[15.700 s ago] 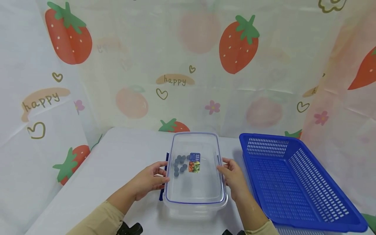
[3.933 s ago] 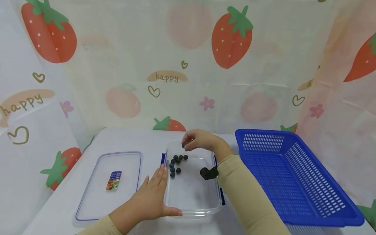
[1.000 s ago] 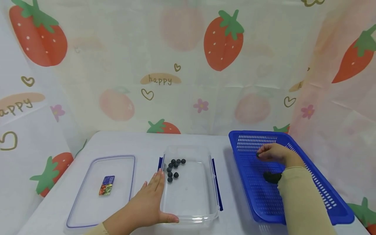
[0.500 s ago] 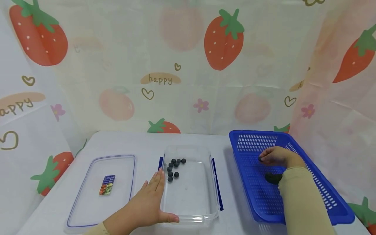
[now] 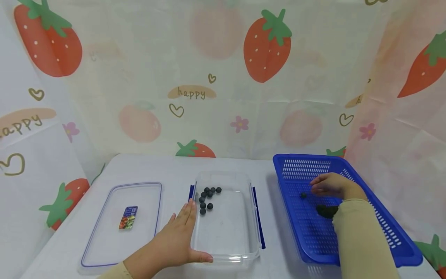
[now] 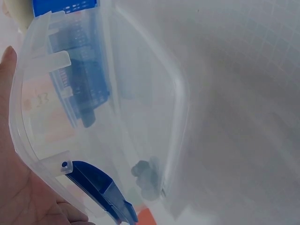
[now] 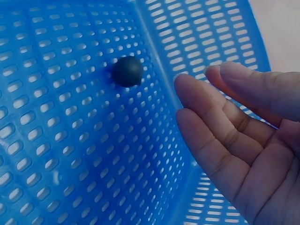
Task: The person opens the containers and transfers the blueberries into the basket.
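Observation:
My right hand (image 5: 331,185) is over the blue basket (image 5: 301,248), its fingers loosely bent with nothing between them. Just off its fingertips, a single dark blueberry (image 7: 127,71) sits on the basket's perforated floor. The left hand (image 5: 174,240) lies along the left side of a clear plastic container (image 5: 226,232), fingers straight and thumb at the near rim. Inside the container, several blueberries (image 5: 203,200) are grouped toward the far left. In the left wrist view, a blue side latch (image 6: 101,187) hangs beside the palm.
The clear lid (image 5: 104,240) with a blue seal and a printed label (image 5: 128,217) lies on the white table (image 5: 177,170) at left. Another blue latch (image 5: 259,221) hangs on the container's right side. A strawberry-print cloth (image 5: 216,116) stands behind the table.
Earlier the lid covered the container; now it lies at left. The right hand carried a blueberry from the container to the basket, and in the last half second let it go there.

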Motion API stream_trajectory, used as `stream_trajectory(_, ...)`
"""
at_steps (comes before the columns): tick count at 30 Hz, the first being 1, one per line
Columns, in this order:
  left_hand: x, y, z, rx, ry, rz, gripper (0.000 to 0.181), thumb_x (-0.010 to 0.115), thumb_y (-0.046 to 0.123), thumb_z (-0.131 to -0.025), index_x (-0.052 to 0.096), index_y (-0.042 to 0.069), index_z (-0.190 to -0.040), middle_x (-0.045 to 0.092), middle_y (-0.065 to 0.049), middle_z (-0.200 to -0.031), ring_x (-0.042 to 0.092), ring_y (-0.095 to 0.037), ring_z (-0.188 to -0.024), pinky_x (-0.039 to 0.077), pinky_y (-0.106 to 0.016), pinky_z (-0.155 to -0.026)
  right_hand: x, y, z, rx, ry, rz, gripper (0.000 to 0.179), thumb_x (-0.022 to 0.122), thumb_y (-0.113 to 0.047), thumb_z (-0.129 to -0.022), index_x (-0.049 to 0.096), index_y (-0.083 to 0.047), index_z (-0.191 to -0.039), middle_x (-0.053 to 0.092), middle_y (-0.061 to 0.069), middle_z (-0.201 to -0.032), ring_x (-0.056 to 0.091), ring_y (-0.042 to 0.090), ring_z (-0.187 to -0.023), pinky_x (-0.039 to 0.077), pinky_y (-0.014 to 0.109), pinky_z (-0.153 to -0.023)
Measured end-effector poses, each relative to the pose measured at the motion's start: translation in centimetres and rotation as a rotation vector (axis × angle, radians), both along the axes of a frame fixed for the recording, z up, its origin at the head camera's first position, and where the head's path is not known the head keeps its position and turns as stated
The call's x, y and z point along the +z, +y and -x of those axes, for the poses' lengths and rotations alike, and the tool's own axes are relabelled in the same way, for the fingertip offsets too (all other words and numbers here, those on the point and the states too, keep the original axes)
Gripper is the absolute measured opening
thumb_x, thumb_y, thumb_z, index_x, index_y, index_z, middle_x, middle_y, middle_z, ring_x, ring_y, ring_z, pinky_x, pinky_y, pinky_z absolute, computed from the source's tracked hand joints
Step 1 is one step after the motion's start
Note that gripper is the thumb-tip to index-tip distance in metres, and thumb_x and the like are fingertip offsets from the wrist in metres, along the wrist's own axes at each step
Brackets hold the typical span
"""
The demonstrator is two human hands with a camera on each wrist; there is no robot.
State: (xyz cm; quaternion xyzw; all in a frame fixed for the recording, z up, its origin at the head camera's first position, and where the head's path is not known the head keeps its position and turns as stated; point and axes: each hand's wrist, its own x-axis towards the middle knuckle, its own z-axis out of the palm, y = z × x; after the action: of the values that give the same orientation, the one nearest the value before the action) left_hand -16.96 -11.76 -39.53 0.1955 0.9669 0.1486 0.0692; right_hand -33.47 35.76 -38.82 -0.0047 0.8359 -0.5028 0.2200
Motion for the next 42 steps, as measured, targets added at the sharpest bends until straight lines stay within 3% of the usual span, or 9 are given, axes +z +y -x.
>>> stream_trajectory(11,0.0,-0.1,0.1,0.0,-0.015,0.005,0.132,0.052,0.084,-0.056,0.004,-0.001,-0.145,-0.002,-0.016,-0.152,0.003,-0.03,-0.139,0.016,-0.056,-0.105,1.3,-0.1,0.1,0.026,0.079,0.083,0.03,0.045,-0.004,-0.095,0.046,0.015,-0.118,0.06,0.01,-0.101,0.061,0.022,-0.098,0.046,0.038,-0.089)
stream_trajectory(20,0.0,0.0,0.0,-0.004,-0.016,0.002,0.131,0.052,0.083,-0.057,0.006,-0.002,-0.145,-0.003,-0.016,-0.152,0.003,-0.031,-0.139,0.016,-0.056,-0.105,4.1,-1.7,0.4,0.096,0.146,0.099,0.036,0.046,-0.007,-0.095,0.039,0.016,-0.122,0.054,0.018,-0.113,0.059,0.019,-0.101,0.047,0.033,-0.088)
stream_trajectory(29,0.2,0.0,0.0,0.001,-0.023,-0.002,0.131,0.053,0.083,-0.057,0.004,-0.001,-0.145,-0.002,-0.017,-0.152,0.003,-0.031,-0.139,0.015,-0.056,-0.105,6.2,-6.0,1.3,0.187,0.199,0.159,0.037,0.052,-0.007,-0.093,0.041,0.015,-0.12,0.055,0.014,-0.11,0.059,0.017,-0.1,0.048,0.035,-0.088)
stream_trajectory(35,0.1,0.0,0.1,0.0,-0.016,0.004,0.131,0.053,0.083,-0.057,0.005,-0.001,-0.145,-0.001,-0.017,-0.152,0.004,-0.031,-0.139,0.015,-0.056,-0.106,6.8,-9.6,1.4,0.233,0.229,0.158,0.037,0.055,-0.006,-0.091,0.043,0.016,-0.119,0.054,0.021,-0.111,0.06,0.024,-0.099,0.047,0.037,-0.088)
stream_trajectory(42,0.1,0.1,0.2,0.003,-0.018,0.005,0.131,0.053,0.083,-0.057,0.005,-0.001,-0.145,0.0,-0.017,-0.152,0.004,-0.031,-0.139,0.015,-0.056,-0.106,7.4,-13.7,1.3,0.261,0.243,0.157,0.027,0.058,-0.007,-0.089,0.053,0.007,-0.112,0.059,0.013,-0.102,0.061,0.026,-0.098,0.047,0.039,-0.088)
